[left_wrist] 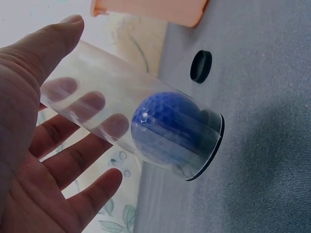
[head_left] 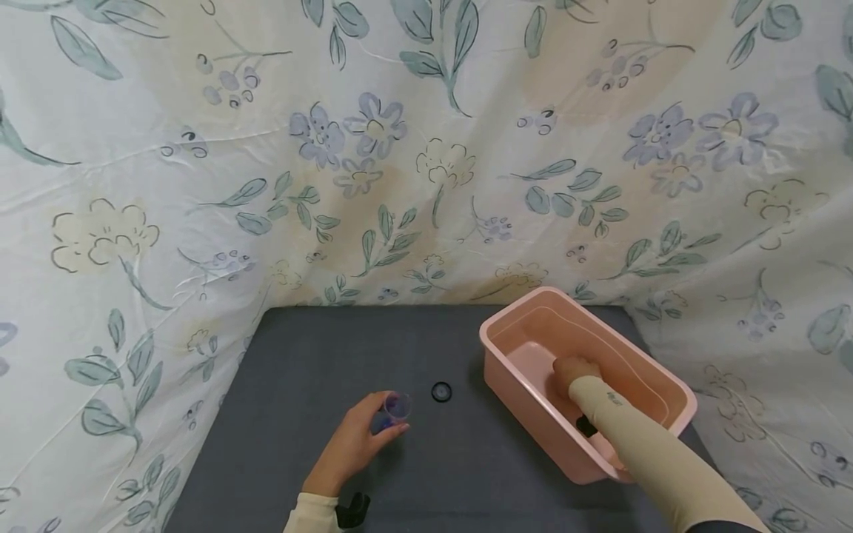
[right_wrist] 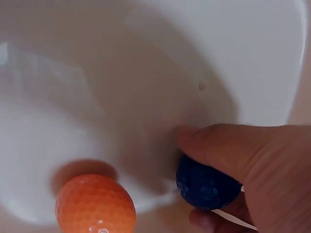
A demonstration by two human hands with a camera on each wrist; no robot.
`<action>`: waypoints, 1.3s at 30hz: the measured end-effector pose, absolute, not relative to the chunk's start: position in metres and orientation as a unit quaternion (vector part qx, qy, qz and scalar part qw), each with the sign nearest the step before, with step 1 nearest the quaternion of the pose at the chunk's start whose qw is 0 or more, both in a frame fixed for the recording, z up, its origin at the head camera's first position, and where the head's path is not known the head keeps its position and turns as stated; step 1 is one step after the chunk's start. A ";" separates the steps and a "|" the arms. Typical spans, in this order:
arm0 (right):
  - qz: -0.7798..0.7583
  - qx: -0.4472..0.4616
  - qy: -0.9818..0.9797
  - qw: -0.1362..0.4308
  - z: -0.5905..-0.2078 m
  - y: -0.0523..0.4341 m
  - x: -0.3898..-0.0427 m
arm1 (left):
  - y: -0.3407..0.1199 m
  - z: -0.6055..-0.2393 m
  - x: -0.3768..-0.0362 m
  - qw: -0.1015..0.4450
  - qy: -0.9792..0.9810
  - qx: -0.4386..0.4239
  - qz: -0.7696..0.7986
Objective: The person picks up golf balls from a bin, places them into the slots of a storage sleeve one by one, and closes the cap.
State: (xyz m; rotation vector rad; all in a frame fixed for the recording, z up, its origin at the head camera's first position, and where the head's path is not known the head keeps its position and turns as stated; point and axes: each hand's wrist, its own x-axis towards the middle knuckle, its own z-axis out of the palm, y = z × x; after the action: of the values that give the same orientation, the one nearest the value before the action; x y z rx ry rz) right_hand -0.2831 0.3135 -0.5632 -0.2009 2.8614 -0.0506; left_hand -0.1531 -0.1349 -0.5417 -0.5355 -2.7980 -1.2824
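Observation:
My left hand point(head_left: 356, 440) grips a clear plastic tube point(left_wrist: 116, 111) between thumb and fingers. A blue golf ball point(left_wrist: 167, 127) sits inside, near the tube's black-rimmed end, which points down toward the table. Deep in the pink bin point(head_left: 533, 396), my right hand point(right_wrist: 272, 160) pinches a dark blue golf ball point(right_wrist: 206, 184) between thumb and fingers. An orange golf ball point(right_wrist: 95, 206) lies beside that hand, apart from it. In the head view the bin wall and the right forearm hide both of these balls.
A round black cap point(head_left: 441, 391) lies on the dark grey table point(head_left: 320, 355) between the left hand and the bin. Floral cloth point(head_left: 400, 185) hangs behind the table and along its sides. The bin stands at the table's right.

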 end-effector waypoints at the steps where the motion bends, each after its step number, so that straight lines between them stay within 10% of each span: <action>1: -0.015 -0.071 0.988 0.134 -0.563 0.313 -0.282 | -0.135 -0.541 -0.153 0.009 -0.895 -0.171 -0.412; 39: -0.164 -0.064 0.983 0.059 -0.499 0.302 -0.276 | -0.123 -0.535 -0.150 0.009 -0.899 -0.166 -0.405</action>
State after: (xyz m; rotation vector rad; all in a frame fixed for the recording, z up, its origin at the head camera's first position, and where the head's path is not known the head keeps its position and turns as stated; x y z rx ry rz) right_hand -0.2764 0.3019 -0.4991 -0.1952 2.9768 -0.4963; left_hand -0.1499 -0.1234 -0.5354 -0.5188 -2.8082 -1.2667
